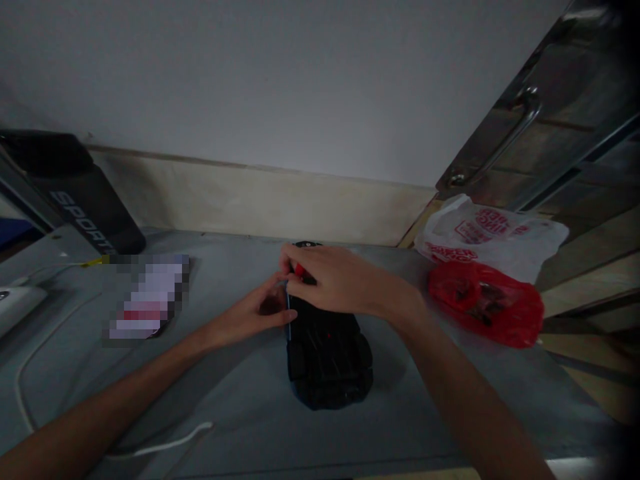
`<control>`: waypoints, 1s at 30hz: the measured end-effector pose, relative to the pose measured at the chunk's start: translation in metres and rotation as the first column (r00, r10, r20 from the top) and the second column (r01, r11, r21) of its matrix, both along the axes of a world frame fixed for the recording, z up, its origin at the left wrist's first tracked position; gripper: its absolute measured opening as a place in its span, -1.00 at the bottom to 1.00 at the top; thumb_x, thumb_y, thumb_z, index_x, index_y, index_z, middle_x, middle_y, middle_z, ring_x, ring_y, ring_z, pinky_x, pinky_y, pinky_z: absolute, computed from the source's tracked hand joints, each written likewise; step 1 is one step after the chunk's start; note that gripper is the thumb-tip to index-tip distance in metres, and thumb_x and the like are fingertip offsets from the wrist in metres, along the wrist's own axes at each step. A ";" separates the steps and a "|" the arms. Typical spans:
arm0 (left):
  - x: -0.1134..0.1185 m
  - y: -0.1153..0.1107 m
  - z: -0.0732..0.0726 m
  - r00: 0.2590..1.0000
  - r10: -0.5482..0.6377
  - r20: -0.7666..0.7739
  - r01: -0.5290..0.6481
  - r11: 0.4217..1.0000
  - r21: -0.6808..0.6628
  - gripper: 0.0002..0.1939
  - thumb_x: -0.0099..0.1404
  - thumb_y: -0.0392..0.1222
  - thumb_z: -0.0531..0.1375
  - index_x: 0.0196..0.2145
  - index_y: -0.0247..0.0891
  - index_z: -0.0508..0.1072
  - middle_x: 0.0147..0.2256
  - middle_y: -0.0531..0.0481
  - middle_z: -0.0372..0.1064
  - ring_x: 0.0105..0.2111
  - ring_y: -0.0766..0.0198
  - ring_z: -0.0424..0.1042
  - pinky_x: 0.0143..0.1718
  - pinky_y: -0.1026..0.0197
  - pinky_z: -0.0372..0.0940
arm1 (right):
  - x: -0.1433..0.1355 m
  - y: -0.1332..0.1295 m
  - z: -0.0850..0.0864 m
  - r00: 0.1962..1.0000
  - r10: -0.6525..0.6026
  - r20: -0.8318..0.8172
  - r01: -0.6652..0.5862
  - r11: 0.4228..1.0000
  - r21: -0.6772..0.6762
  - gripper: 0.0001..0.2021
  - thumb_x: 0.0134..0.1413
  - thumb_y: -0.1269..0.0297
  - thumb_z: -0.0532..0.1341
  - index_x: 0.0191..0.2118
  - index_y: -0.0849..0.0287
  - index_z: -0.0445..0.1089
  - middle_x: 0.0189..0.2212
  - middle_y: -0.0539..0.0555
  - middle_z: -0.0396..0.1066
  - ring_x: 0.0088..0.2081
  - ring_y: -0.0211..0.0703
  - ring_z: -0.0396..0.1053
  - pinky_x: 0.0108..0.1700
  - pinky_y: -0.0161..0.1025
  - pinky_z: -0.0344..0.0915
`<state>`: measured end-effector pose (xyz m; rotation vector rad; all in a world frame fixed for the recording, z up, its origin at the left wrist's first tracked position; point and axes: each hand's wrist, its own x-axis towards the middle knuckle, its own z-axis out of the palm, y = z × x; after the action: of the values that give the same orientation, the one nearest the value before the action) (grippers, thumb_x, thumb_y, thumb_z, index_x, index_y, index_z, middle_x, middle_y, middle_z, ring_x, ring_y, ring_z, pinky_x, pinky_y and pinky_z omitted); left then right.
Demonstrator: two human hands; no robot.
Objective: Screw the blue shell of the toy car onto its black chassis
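Note:
A toy car (330,363) lies upside down on the grey table, its black underside and wheels facing up and a bit of blue body showing along the edge. My left hand (257,310) grips the car's left side, thumb on the near part and fingers further along. Over the far half of the car is my right hand (337,277), its fingers closed around a red-handled tool (299,270). Only a small red part of that tool shows; its tip and the spot it touches are hidden by the fingers.
To the left are a blurred-out phone (153,293), a white cable (175,443) and a black box marked SPORT (95,200). On the right sit a red plastic bag (505,310) and a white printed bag (500,233). A wall (260,200) rises behind the table.

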<state>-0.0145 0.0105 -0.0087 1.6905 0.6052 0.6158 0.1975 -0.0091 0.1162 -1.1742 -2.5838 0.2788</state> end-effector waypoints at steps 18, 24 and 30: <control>-0.002 0.000 -0.002 1.000 0.003 -0.023 -0.003 1.000 -0.011 -0.55 0.43 -0.07 0.27 0.20 -0.13 0.28 -0.16 -0.01 0.40 -0.08 0.11 0.42 -0.08 0.09 0.36 | 0.002 0.001 -0.003 0.997 0.078 -0.024 -0.078 0.997 -0.005 -0.69 0.33 0.33 0.12 0.14 0.09 0.36 -0.32 -0.03 0.49 -0.24 -0.18 0.39 -0.17 -0.25 0.12; -0.005 0.002 -0.004 0.997 0.023 -0.074 -0.023 1.000 -0.003 -0.56 0.44 -0.06 0.27 0.19 -0.14 0.29 -0.12 -0.03 0.45 -0.03 0.06 0.47 -0.03 0.01 0.39 | -0.002 0.000 -0.005 0.997 -0.028 0.074 0.021 0.996 0.088 -0.78 0.42 0.24 0.09 0.04 0.03 0.44 -0.42 -0.04 0.47 -0.35 -0.19 0.36 -0.26 -0.22 0.04; 0.002 -0.002 0.009 1.000 -0.015 0.008 0.015 1.000 -0.016 -0.49 0.43 -0.07 0.28 0.24 -0.11 0.25 0.08 -0.10 0.44 0.09 0.05 0.44 0.11 -0.03 0.34 | -0.003 -0.006 -0.003 1.000 0.028 0.010 -0.029 0.997 0.069 -0.73 0.36 0.29 0.10 0.10 0.15 0.37 -0.23 0.05 0.53 -0.23 -0.16 0.41 -0.18 -0.22 0.12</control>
<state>-0.0120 0.0087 0.0002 1.6754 0.5905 0.6050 0.1950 -0.0147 0.1136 -1.1175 -2.5979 0.1886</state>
